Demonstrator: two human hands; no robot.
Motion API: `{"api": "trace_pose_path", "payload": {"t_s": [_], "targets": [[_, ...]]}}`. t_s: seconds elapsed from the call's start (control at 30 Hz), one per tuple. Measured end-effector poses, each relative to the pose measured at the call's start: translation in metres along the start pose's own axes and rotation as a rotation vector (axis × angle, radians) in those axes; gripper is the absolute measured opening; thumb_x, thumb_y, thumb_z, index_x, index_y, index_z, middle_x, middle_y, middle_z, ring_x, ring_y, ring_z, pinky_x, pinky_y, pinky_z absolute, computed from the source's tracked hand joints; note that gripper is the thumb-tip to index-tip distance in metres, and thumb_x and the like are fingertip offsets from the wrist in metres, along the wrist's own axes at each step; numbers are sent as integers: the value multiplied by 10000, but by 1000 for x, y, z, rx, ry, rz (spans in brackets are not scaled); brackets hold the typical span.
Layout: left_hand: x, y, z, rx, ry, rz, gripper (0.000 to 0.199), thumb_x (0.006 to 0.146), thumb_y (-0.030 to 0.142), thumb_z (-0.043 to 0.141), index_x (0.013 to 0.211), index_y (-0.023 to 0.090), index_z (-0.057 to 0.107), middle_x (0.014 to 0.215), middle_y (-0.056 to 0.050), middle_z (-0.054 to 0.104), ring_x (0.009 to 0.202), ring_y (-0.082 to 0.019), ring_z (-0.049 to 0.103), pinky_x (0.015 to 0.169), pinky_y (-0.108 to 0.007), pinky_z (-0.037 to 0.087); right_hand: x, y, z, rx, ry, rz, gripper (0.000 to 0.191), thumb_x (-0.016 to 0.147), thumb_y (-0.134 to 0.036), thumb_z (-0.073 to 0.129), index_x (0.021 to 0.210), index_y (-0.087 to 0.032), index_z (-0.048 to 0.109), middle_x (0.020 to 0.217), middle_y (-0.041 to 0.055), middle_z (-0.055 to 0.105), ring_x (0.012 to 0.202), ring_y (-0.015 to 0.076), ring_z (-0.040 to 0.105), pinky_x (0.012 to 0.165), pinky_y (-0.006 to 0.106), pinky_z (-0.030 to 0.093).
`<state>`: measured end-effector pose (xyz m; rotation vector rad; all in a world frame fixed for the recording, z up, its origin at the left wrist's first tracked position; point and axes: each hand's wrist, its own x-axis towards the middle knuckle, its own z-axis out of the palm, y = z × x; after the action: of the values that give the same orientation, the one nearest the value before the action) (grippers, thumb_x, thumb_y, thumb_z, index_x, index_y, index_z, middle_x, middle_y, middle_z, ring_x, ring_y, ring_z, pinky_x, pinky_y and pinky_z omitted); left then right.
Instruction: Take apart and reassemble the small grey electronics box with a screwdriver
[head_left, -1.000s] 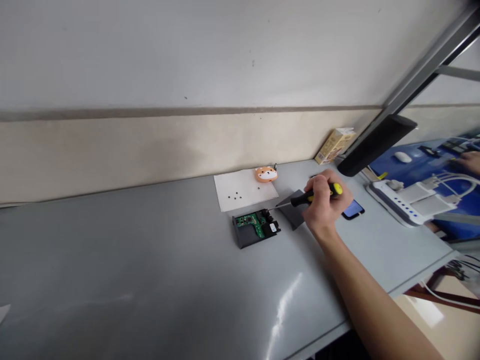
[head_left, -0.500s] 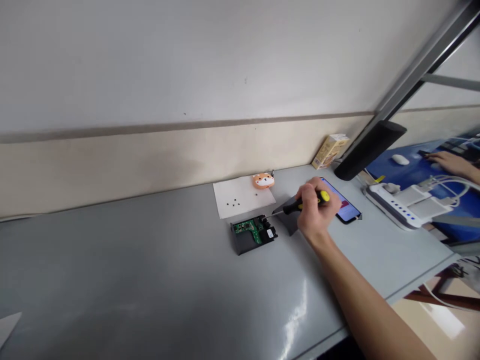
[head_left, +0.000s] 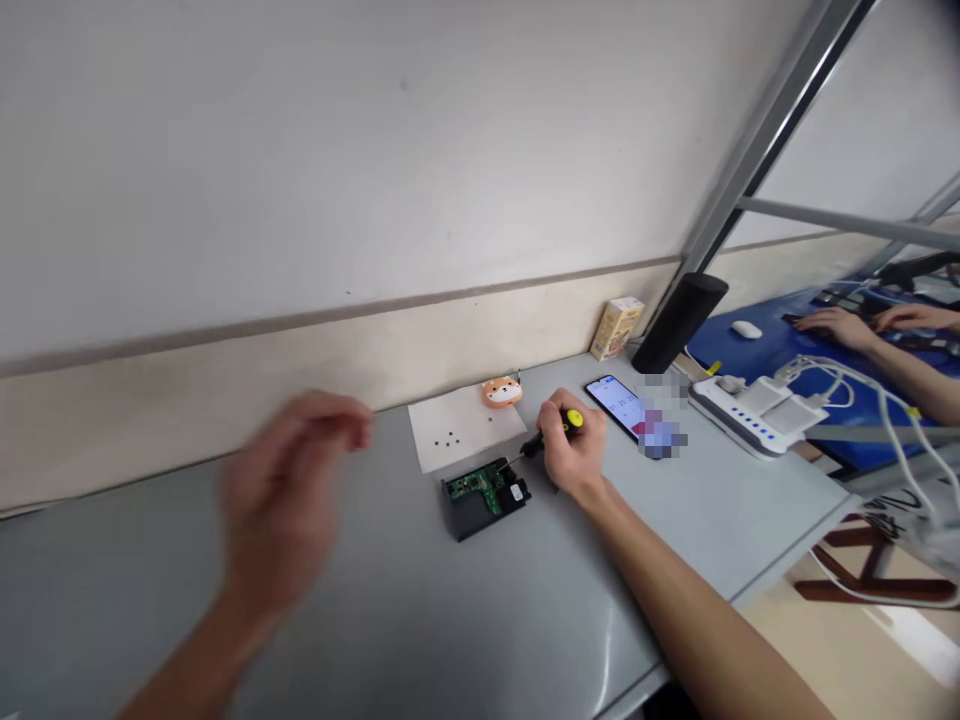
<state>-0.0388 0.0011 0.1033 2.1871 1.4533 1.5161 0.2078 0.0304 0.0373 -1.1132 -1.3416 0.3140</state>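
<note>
My right hand (head_left: 574, 448) is wrapped round a screwdriver (head_left: 533, 445) with a black and yellow handle. Its thin shaft slopes down to the upper right part of a black device casing (head_left: 466, 520), and the tip is at or just over it. A green circuit board (head_left: 491, 495) lies exposed inside the casing. To the left, my left hand (head_left: 281, 500) hovers above the table, bent and smeared by motion, apart from the device. Several tiny dark screws (head_left: 448, 442) rest on a white paper (head_left: 424, 425) behind the casing.
An orange animal-faced case (head_left: 501, 392) sits on the paper's back edge. Further right are a phone (head_left: 619, 400), a small carton (head_left: 616, 328), a black cylinder (head_left: 680, 322) and a white power strip (head_left: 739, 420) with cables. Another person's hands (head_left: 840, 328) are at a blue desk beyond the metal frame.
My left hand has come into view from the lower left. The whole view has shifted, and my right hand still grips the screwdriver at the casing.
</note>
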Motion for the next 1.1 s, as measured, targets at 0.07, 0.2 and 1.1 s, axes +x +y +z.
{"api": "trace_pose_path", "payload": {"t_s": [0.07,0.2,1.1], "targets": [[-16,-1,24,13,-135,61,200,1038,317,501,1137,256,663,1064,-27,707,970,-200,678,870,-375,580,0,0,1,7,-12,19,329,926,-265,514,605,-215,463,499,-60,406,469,92,353,508,270,301],[-49,-7,69,153,-334,233,425,988,293,572,1405,232,521,1367,-96,638,1260,-272,592,1068,-441,478,0,0,1,18,-20,35,334,933,-280,517,612,-216,454,510,-59,413,482,95,357,525,271,315],[-50,-7,90,350,-309,208,119,998,283,631,969,231,733,996,-33,748,1002,-235,636,938,-433,436,11,0,-1,247,142,177,344,917,-343,510,601,-213,474,555,-43,437,566,120,413,569,275,340]]}}
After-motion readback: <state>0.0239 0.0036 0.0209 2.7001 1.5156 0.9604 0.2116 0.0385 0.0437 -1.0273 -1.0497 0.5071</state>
